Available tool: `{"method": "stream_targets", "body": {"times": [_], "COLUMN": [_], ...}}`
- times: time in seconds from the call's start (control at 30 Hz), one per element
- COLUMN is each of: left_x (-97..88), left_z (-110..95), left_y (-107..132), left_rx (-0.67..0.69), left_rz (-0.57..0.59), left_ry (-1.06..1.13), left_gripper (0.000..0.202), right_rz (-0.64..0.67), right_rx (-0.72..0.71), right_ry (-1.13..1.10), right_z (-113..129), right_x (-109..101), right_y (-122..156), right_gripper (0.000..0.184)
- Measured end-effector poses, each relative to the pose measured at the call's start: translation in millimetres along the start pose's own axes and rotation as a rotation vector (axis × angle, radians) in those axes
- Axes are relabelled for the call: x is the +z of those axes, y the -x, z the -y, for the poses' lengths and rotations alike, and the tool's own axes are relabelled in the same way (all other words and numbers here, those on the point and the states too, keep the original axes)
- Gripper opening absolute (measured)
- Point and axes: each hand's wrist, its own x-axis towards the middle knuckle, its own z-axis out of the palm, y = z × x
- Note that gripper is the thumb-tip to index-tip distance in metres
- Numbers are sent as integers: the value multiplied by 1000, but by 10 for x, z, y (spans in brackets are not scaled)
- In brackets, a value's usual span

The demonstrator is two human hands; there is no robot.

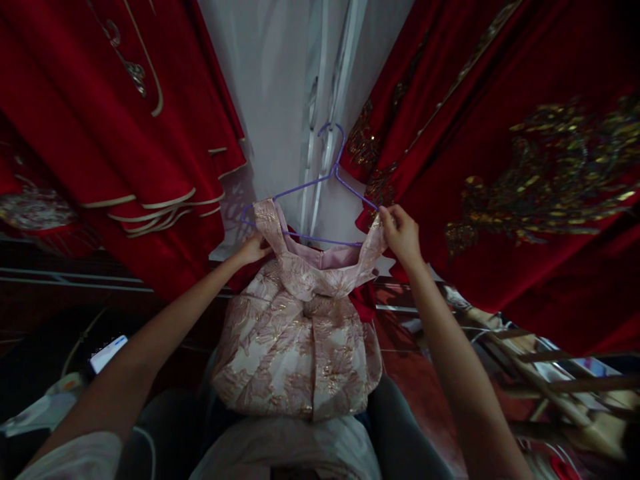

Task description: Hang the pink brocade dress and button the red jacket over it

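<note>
A pink and cream brocade dress (295, 333) with gold, leaf-like patterning hangs in front of my lap. Its shoulder straps are over a purple wire hanger (305, 187), whose hook points up towards a white panel. My left hand (254, 249) grips the side of the dress just under the left strap; some of its fingertips are hidden behind the cloth. At the right strap, my right hand (403, 233) pinches the fabric by the hanger's end, thumb and fingers together. The mauve lining shows at the neckline, and the skirt bunches out over my legs.
Red curtain-like cloth with pale piping (165, 153) hangs at the left. More red cloth with gold sequin embroidery (530, 180) hangs at the right. A lit phone (107, 355) lies at lower left. Wooden slats (565, 387) stand at lower right.
</note>
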Motion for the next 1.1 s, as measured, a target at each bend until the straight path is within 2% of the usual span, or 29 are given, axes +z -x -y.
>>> {"method": "stream_targets", "body": {"times": [0.07, 0.13, 0.2, 0.3, 0.37, 0.47, 0.53, 0.57, 0.63, 0.73, 0.87, 0.97, 1.03, 1.1], "left_x": [11, 3, -27, -171, -369, -788, -1072, -1191, -1341, -1308, -961, -784, -781, -845], "left_z": [-25, -38, -32, 5, 12, -98, -293, -426, -747, -1267, -1803, -2001, -2027, -1984], "left_y": [15, 20, 0, -134, -299, -580, -720, -761, -776, -664, -433, -338, -344, -394], "left_rx": [38, 80, 67, -69, -144, -126, -80, -54, 33, 119, 163, 256, 321, 345], "left_rz": [42, 73, 75, 45, -25, -166, -210, -191, -195, -237, -246, -131, -64, -78], "left_ry": [-88, -84, 23, 254, 365, 523, 521, 473, 428, 432, 445, 400, 345, 286], "left_gripper": [22, 20, 18, 17, 20, 25, 24, 22, 20, 19, 22, 24, 22, 17], "right_rz": [3, 6, 2, -3, -7, -9, 3, 18, 68, 166, 287, 351, 494, 694], "right_rx": [1, 5, 8, 2, -3, -10, -16, -18, -27, -29, -4, 27, 90, 162], "right_ry": [-3, -3, -2, 1, 16, 39, 43, 40, 20, -42, -107, -82, -83, -73], "right_z": [5, 6, 0, -13, -14, 9, 42, 62, 111, 195, 257, 189, 111, 60], "right_x": [-5, -10, -15, -25, -40, -77, -112, -134, -187, -283, -394, -405, -356, -250], "right_y": [-1, -5, -11, -22, -26, -23, -16, -12, -4, 7, 4, -88, -230, -424], "right_gripper": [45, 45, 44, 44, 44, 45, 44, 44, 44, 46, 47, 50, 49, 34]}}
